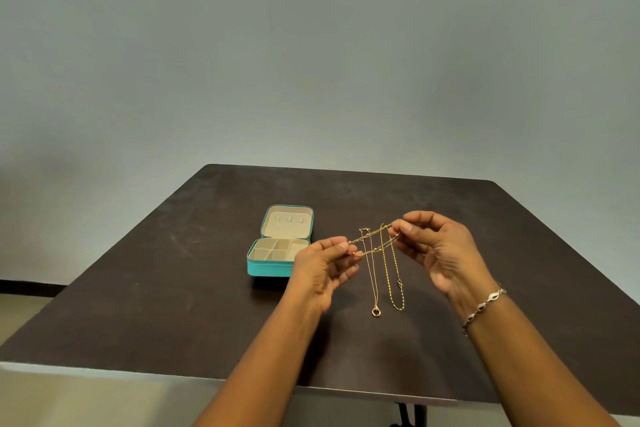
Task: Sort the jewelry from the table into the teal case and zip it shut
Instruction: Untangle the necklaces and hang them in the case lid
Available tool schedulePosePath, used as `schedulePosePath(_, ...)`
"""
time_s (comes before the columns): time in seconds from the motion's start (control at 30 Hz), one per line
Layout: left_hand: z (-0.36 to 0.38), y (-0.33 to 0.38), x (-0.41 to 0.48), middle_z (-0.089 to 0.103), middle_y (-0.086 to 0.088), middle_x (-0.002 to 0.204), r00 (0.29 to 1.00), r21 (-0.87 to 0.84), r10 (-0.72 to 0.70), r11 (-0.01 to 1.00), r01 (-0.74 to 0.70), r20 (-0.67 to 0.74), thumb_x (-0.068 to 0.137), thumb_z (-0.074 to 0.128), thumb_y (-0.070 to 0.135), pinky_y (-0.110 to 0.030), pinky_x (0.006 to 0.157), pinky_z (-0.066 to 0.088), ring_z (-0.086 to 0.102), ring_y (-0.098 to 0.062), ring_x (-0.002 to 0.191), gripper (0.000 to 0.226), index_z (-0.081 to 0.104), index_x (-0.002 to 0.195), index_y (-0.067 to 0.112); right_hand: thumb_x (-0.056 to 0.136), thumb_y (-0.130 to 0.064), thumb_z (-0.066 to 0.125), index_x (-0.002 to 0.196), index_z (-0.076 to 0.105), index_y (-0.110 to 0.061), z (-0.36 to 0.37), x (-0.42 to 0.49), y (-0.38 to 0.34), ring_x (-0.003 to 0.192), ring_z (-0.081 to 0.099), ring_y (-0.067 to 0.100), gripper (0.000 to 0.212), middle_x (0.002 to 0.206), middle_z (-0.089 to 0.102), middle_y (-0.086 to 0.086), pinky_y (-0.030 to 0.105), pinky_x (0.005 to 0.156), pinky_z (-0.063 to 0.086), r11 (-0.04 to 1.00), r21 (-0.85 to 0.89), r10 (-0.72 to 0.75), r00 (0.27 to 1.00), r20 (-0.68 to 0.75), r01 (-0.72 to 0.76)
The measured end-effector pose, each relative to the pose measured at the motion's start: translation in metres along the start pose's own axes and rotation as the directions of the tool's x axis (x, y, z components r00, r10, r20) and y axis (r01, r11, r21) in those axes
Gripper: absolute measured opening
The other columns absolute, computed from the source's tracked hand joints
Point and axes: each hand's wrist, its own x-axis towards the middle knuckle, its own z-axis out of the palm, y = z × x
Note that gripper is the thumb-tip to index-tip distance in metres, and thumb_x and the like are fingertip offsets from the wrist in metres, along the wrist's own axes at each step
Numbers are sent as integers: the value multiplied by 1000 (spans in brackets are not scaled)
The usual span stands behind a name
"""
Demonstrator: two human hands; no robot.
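Grey wall (311,45) fills the upper half of the view. A strip of floor (27,308) shows at far left.

Dark desk (173,288): rounded far corners. The near edge runs across the lower frame, and the right side is cut off by the frame edge. A dark leg (408,412) shows under the near edge, mostly hidden.

Both forearms enter from the bottom, cut off below the elbow.

Teal case (268,269): on the desk left of centre, lying open with the lid (290,222) folded back flat on the far side. The cream lining carries three small tabs, too small to identify. The base is divided into compartments; those on the right are partly hidden behind the left hand.

Left hand (322,267): raised just right of the case, fingertips pinching one end of the beaded gold chain (372,243).

Right hand (440,250): pinching the other end between thumb and forefinger, remaining fingers curled.

The beaded chain spans the two hands doubled, in two strands, held above the desk.

Looped gold chain (394,288) and thin necklace (370,274) run lengthwise between the hands and appear to lie on the desk. Cannot tell whether they touch the held chain where the lines cross. The thin necklace ends in a ring pendant (376,311) at the near end.

Silver link bracelet (485,305) sits on the right wrist.
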Motion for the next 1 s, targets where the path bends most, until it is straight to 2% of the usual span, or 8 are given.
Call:
schedulePosePath(0.1, -4, 2, 0, 67, -8, 79, 998, 135, 60, 989, -61, 15, 86, 57, 1, -30, 71, 54, 66, -17, 76, 8, 60, 86, 8, 77, 9, 60, 77, 61, -4, 8, 5, -7, 59, 69, 15, 13, 60, 70, 4, 23, 56, 57, 994, -112, -7, 1000, 13, 9)
schedulePosePath(0.2, -10, 10, 1, 61, -3, 84, 966, 377, 256, 892, -251, 38, 87, 56, 2, -26, 72, 52, 59, -15, 85, 13, 60, 82, 13, 78, 9, 60, 78, 63, -3, 13, 11, -12, 59, 69, 16, 12, 60, 70, 4, 23, 58, 56, 978, -207, 14, 1000, 27, -8)
schedulePosePath(0.33, -34, 30, 14, 62, 2, 78, 810, 603, 587, 640, -476, 17, 85, 58, 3, -32, 73, 50, 57, -13, 76, 15, 62, 76, 14, 78, 9, 60, 79, 63, -2, 14, 19, -15, 58, 69, 16, 11, 60, 70, 4, 24, 58, 56, 953, -300, 58, 998, 27, -47)
schedulePosePath(0.43, -63, 44, 35, 65, -2, 87, 723, 768, 686, 508, -390, -87, 84, 59, 9, -33, 80, 47, 58, -17, 85, 7, 65, 83, 12, 78, 9, 60, 78, 64, -3, 12, 24, -17, 59, 69, 15, 12, 61, 70, 5, 24, 58, 55, 927, -370, 70, 997, 22, -57)
schedulePosePath(0.53, -90, 51, 59, 63, -4, 100, 733, 850, 658, 475, -228, -172, 87, 56, 16, -39, 84, 49, 56, -21, 99, 6, 62, 90, 16, 80, 9, 59, 78, 64, -3, 13, 27, -17, 60, 69, 15, 13, 63, 71, 5, 24, 59, 56, 916, -399, 70, 997, 33, -51)
schedulePosePath(0.63, -108, 45, 73, 62, -6, 108, 805, 865, 566, 480, -148, -177, 87, 58, 24, -39, 87, 47, 56, -23, 103, 16, 60, 101, 15, 79, 10, 59, 77, 64, -2, 20, 30, -14, 59, 69, 15, 13, 63, 70, 6, 22, 58, 57, 905, -423, 77, 995, 62, -44)
schedulePosePath(0.8, -115, 32, 77, 50, -7, 134, 902, 825, 414, 548, -136, -126, 94, 47, 20, -39, 101, 41, 50, -22, 119, 40, 42, 133, 15, 79, 10, 60, 77, 65, -3, 30, 33, -6, 60, 69, 14, 13, 66, 70, 7, 22, 59, 56, 870, -493, 90, 990, 113, -23)
schedulePosePath(1.0, -123, 30, 85, 50, 0, 136, 945, 773, 311, 622, -124, -99, 93, 37, 11, -46, 104, 38, 47, -20, 123, 48, 34, 136, 32, 79, 10, 59, 79, 65, -1, 42, 45, -5, 62, 69, 15, 13, 68, 70, 8, 22, 60, 56, 854, -521, 91, 984, 151, 1)
